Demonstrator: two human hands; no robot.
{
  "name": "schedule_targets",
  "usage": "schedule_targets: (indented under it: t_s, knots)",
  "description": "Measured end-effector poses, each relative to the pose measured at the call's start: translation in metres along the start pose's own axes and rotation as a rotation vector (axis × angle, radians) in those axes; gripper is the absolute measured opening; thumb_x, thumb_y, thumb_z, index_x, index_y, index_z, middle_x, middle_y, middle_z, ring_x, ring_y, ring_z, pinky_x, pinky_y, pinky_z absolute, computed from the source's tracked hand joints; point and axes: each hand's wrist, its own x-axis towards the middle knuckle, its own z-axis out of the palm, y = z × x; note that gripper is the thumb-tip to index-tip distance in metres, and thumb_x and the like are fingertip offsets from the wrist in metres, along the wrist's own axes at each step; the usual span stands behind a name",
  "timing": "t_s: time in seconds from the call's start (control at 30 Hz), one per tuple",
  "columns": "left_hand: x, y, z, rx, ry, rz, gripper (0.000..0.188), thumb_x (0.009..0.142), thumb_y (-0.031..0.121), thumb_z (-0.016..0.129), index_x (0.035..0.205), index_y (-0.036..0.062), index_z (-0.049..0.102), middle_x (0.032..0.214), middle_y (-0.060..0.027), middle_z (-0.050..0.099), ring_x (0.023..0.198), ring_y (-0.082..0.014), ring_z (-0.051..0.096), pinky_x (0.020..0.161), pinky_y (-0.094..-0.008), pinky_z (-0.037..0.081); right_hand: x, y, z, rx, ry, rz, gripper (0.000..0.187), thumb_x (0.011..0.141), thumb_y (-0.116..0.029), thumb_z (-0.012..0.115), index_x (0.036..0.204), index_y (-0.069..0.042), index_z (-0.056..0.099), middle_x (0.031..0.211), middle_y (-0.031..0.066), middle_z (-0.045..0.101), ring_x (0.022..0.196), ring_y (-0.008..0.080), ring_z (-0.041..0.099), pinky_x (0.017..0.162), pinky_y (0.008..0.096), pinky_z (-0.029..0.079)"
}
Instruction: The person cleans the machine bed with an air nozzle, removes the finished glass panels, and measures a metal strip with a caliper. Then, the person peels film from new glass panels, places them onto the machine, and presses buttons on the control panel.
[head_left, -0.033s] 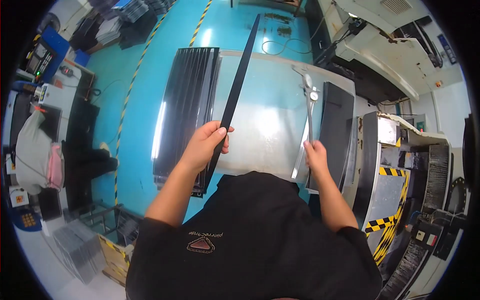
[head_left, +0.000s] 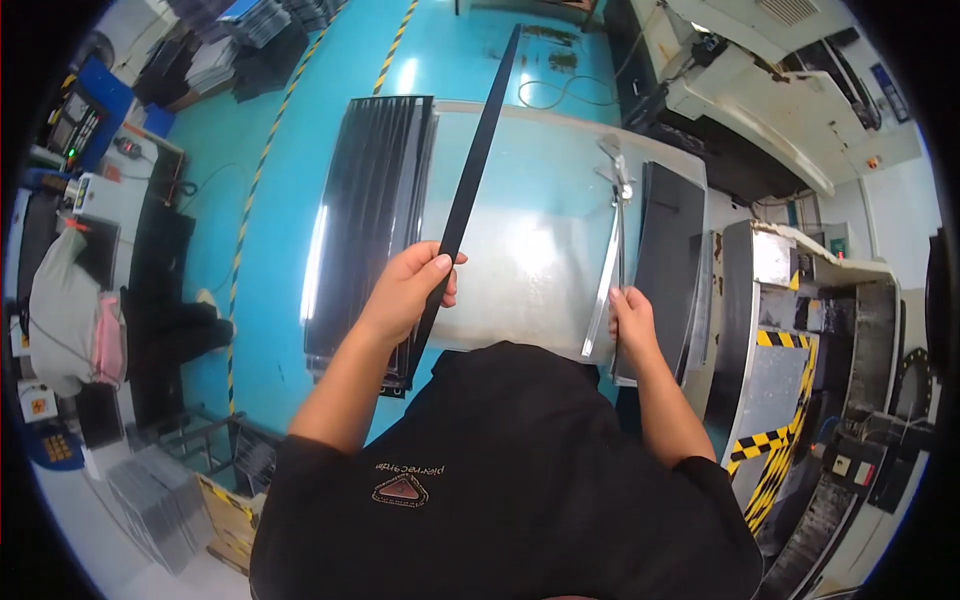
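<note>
While the left hand (head_left: 405, 290) pinches a long, flat black strip (head_left: 472, 175), the right hand (head_left: 633, 322) grips a silver metal caliper (head_left: 618, 190).
Nearby, a pale rectangular table (head_left: 520, 245) bears glossy black strips (head_left: 370, 220).

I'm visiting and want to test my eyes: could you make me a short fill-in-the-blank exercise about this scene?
1. The left hand grips a long strip whose colour is ____.
2. The caliper is straight ahead of the ____ hand.
3. The striped floor tape is black and ____.

Missing words: black; right; yellow.
</note>
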Motion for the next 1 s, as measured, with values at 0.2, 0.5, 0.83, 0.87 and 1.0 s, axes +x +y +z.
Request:
schedule_targets:
  t_s: [0.2, 0.5, 0.83, 0.87, 1.0]
  knots:
    - [0.013, 0.011, 0.003, 0.003, -0.156, -0.006, 0.021, 0.101, 0.017, 0.050, 0.109, 0.0006, 0.060, 0.077, -0.0030, 0.058, 0.068, -0.0108, 0.056, 0.066, -0.0257, 0.048, -0.017, -0.081, 0.015, 0.383, -0.026, 0.100, 0.036, 0.102, -0.040, 0.050, 0.103, -0.005, 0.057, 0.060, -0.0042, 0.040, 0.047, 0.0056, 0.037, 0.039, 0.0234, 0.027]
    - [0.026, 0.017, 0.004, 0.021, -0.230, -0.041, 0.020, 0.100, 0.016, 0.051, 0.109, 0.0006, 0.061, 0.077, -0.0021, 0.060, 0.067, -0.0090, 0.055, 0.065, -0.0246, 0.048, -0.004, -0.142, 0.029, -0.323, 0.092, -0.236, 0.037, 0.092, -0.035, 0.065, 0.105, -0.001, 0.062, 0.066, 0.0040, 0.058, 0.058, 0.0134, 0.055, 0.056, 0.0280, 0.044]
    - [0.039, 0.010, 0.002, 0.003, -0.294, -0.045, 0.023, 0.099, 0.015, 0.053, 0.111, -0.0018, 0.062, 0.076, -0.0022, 0.060, 0.068, -0.0085, 0.057, 0.064, -0.0242, 0.049, 0.007, -0.202, 0.046, -0.541, 0.145, -0.612, 0.035, 0.078, -0.018, 0.073, 0.107, -0.001, 0.063, 0.082, 0.0143, 0.068, 0.073, 0.0222, 0.068, 0.069, 0.0313, 0.054]
    - [0.040, 0.009, 0.000, 0.008, -0.288, -0.050, 0.022, 0.099, 0.015, 0.053, 0.111, -0.0018, 0.062, 0.076, -0.0022, 0.060, 0.068, -0.0085, 0.056, 0.064, -0.0242, 0.048, 0.008, -0.202, 0.045, -0.575, 0.141, -0.647, 0.035, 0.077, -0.017, 0.073, 0.107, -0.001, 0.064, 0.083, 0.0141, 0.068, 0.073, 0.0216, 0.067, 0.069, 0.0309, 0.054]
    - [0.045, 0.005, -0.007, 0.021, -0.297, -0.054, 0.023, 0.099, 0.015, 0.053, 0.111, -0.0019, 0.062, 0.076, -0.0021, 0.060, 0.067, -0.0083, 0.056, 0.064, -0.0240, 0.048, 0.007, -0.205, 0.050, -0.589, 0.081, -0.674, 0.036, 0.077, -0.016, 0.073, 0.109, -0.001, 0.065, 0.085, 0.0139, 0.068, 0.074, 0.0221, 0.067, 0.069, 0.0309, 0.053]
